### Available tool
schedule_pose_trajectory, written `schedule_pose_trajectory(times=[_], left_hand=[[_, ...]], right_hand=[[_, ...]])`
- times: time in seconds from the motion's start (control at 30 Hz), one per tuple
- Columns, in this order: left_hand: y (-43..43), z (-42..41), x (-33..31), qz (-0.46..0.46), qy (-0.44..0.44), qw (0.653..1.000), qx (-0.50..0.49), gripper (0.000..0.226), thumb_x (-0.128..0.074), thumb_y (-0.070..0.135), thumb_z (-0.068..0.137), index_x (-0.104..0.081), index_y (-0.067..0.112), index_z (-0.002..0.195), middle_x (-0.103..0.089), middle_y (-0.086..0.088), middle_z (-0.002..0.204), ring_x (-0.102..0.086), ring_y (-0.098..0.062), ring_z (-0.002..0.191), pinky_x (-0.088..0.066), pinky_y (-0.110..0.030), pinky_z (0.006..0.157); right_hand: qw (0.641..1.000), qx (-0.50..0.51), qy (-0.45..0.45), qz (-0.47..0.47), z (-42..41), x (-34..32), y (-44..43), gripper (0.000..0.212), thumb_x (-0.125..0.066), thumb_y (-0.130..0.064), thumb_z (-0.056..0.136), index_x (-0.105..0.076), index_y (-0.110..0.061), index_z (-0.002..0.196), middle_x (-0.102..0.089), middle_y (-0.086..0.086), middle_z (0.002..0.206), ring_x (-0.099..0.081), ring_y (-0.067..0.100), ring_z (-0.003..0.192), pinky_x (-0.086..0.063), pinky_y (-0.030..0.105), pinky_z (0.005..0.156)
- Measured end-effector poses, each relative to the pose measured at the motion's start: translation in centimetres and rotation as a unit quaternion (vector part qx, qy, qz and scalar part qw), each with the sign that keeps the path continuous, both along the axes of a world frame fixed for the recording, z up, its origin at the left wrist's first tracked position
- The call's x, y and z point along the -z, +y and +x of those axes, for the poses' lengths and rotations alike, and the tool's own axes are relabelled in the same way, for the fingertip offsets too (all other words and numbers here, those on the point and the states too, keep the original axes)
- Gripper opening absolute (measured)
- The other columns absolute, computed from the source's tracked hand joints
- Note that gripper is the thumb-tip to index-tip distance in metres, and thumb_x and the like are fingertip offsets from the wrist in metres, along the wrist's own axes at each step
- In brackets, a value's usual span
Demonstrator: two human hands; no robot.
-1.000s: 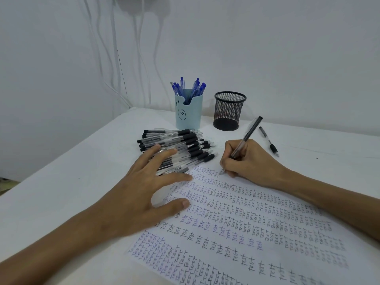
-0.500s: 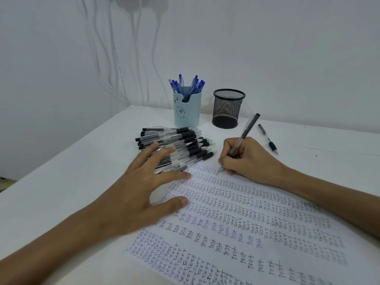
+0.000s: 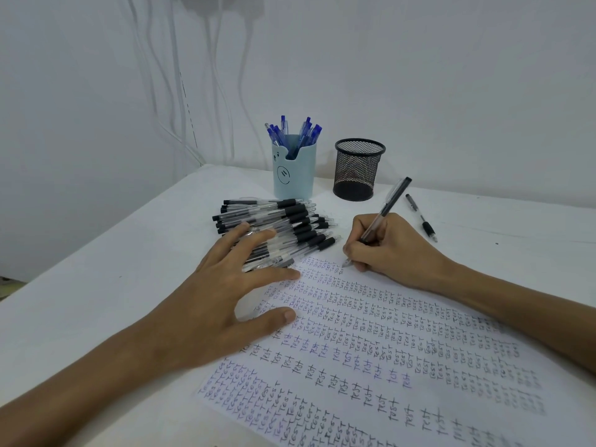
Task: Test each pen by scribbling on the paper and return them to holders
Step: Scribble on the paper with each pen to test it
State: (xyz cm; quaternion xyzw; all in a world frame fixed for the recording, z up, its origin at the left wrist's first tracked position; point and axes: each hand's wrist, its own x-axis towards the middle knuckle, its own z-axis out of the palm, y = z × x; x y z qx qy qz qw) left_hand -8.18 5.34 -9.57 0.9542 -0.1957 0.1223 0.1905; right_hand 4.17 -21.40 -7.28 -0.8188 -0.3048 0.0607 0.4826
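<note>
1. The paper (image 3: pixel 387 333) runs off the bottom edge, and its right-hand writing is blurred.
2. The left hand (image 3: pixel 219 298) covers part of the pen pile (image 3: pixel 283 221).
3. The blue holder (image 3: pixel 295 175) hides the lower halves of the blue pens (image 3: pixel 308 130).
4. The right hand (image 3: pixel 393 250) covers part of the pen (image 3: pixel 392 196).

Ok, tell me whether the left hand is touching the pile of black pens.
Touching. In the head view the left hand lays straight fingers on the pile of black pens.

One head-worn wide-angle camera is looking forward and down over the table (image 3: pixel 96 285), facing the far wall (image 3: pixel 419 75). It is sitting close: left hand (image 3: pixel 222 295) and right hand (image 3: pixel 393 250) with pen (image 3: pixel 383 211) are filling mid-frame, paper (image 3: pixel 403 333) running near right, blue holder (image 3: pixel 294 175) and mesh holder (image 3: pixel 358 171) showing far centre.
</note>
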Motion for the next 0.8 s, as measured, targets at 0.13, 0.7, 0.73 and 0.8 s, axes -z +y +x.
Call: schedule_pose_trajectory(times=[0.13, 0.7, 0.73, 0.8], left_hand=[[0.0, 0.1, 0.0, 0.004, -0.001, 1.000, 0.000, 0.053, -0.042, 0.083, 0.091, -0.048, 0.063, 0.140, -0.015, 0.022, 0.168, 0.007, -0.008, 0.159, -0.026, -0.047, 0.125], [0.0, 0.1, 0.0, 0.007, 0.001, 1.000, 0.000, 0.053, -0.042, 0.083, 0.091, -0.048, 0.063, 0.139, -0.015, 0.023, 0.168, 0.008, -0.006, 0.158, -0.024, -0.044, 0.125], [0.0, 0.1, 0.0, 0.007, 0.001, 1.000, -0.001, 0.053, -0.042, 0.083, 0.090, -0.047, 0.063, 0.139, -0.014, 0.023, 0.168, 0.009, -0.006, 0.158, -0.024, -0.044, 0.125], [0.0, 0.1, 0.0, 0.004, 0.002, 1.000, -0.001, 0.053, -0.042, 0.083, 0.090, -0.048, 0.063, 0.139, -0.014, 0.023, 0.168, 0.008, -0.006, 0.158, -0.023, -0.045, 0.126]], right_hand=[[1.000, 0.007, -0.002, -0.001, 0.2, 0.1, 0.0, 0.012, -0.068, -0.003, 0.088, -0.066, -0.005, 0.077, -0.067, 0.007, 0.060, -0.052, 0.015, 0.056, -0.043, 0.030, 0.059], [0.974, 0.026, 0.143, 0.174, 2.1, -0.6, -0.3, 0.040, -0.071, -0.023, 0.090, -0.058, -0.007, 0.124, -0.067, 0.006, 0.075, -0.054, 0.016, 0.054, -0.038, 0.020, 0.042], [0.971, 0.035, 0.149, 0.184, 2.2, -0.9, -0.4, 0.047, -0.074, -0.019, 0.087, -0.052, -0.008, 0.128, -0.067, 0.007, 0.074, -0.057, 0.016, 0.054, -0.042, 0.020, 0.043], [0.968, 0.053, 0.150, 0.196, 2.5, -1.4, -0.6, 0.052, -0.076, -0.022, 0.084, -0.048, -0.009, 0.127, -0.067, 0.007, 0.071, -0.058, 0.017, 0.052, -0.044, 0.020, 0.044]])
